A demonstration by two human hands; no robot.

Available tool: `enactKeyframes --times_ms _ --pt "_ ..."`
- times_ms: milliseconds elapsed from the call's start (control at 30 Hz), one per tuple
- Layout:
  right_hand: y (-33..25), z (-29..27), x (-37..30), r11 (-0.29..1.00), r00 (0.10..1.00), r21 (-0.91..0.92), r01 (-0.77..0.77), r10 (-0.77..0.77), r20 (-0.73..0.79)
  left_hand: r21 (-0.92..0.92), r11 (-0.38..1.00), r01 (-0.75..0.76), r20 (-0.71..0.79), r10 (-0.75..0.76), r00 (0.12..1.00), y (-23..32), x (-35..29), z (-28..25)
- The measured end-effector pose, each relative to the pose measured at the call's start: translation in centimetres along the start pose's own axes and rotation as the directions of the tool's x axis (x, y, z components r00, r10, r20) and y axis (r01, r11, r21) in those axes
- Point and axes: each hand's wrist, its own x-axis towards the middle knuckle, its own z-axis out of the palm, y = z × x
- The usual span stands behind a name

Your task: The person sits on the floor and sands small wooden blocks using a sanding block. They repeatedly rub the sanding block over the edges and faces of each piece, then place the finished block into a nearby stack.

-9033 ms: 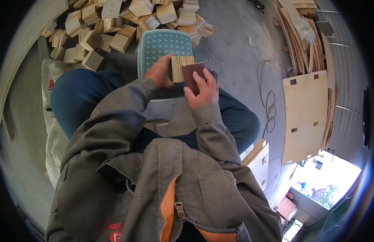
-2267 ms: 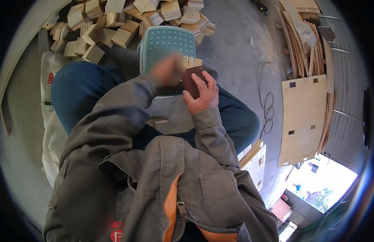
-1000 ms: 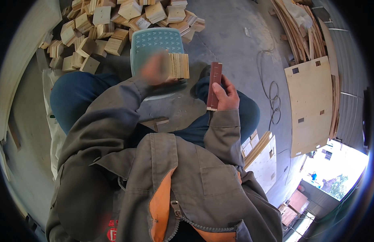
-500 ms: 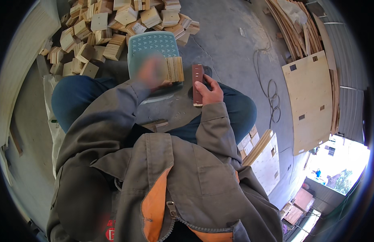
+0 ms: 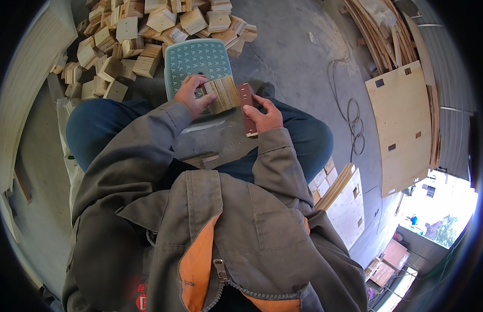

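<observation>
I have the left hand (image 5: 191,96) on the layered wood block (image 5: 222,95): grasping its left end, thumb over the face turned up to me. Wood block sits tilted over the near part of the teal stool (image 5: 197,58); can't tell if it rests on it. Right hand (image 5: 266,114) grips the reddish-brown block (image 5: 247,112), thumb on the narrow face with small light marks, other fingers at its right side. Brown block is lengthwise away from the wearer, right beside the wood block's right end; from here I can't tell whether the two touch.

Around: I get a heap of wood blocks (image 5: 127,31) on the floor beyond the stool, at left. Wearer's dark blue trouser legs (image 5: 103,130) spread either side, grey jacket (image 5: 241,208) below with orange lining. On the right, looped cable (image 5: 356,127) on the floor, then a plywood sheet (image 5: 400,125) with square holes, boards (image 5: 379,39) stacked past it.
</observation>
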Motion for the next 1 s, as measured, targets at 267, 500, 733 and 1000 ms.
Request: enactKeyframes --times_ms 267,500,733,1000 --pt "0.2 -0.3 0.0 1.000 0.999 -0.001 0.010 -0.010 0.030 -0.136 0.978 0.156 0.088 -0.145 0.986 0.1 0.2 0.5" --pt "0.9 -0.2 0.4 0.999 0.998 -0.015 0.043 -0.042 0.049 -0.198 0.957 0.211 0.087 -0.197 0.976 -2.4 0.5 1.2" --pt "-0.4 -0.3 -0.1 0.998 0.999 0.052 -0.029 0.027 0.039 -0.264 0.918 0.297 0.160 -0.262 0.952 0.2 0.5 0.9" --pt "-2.4 -0.1 -0.5 0.985 0.993 0.154 -0.079 0.063 0.104 -0.257 0.893 0.369 0.232 -0.314 0.921 2.1 0.7 0.2"
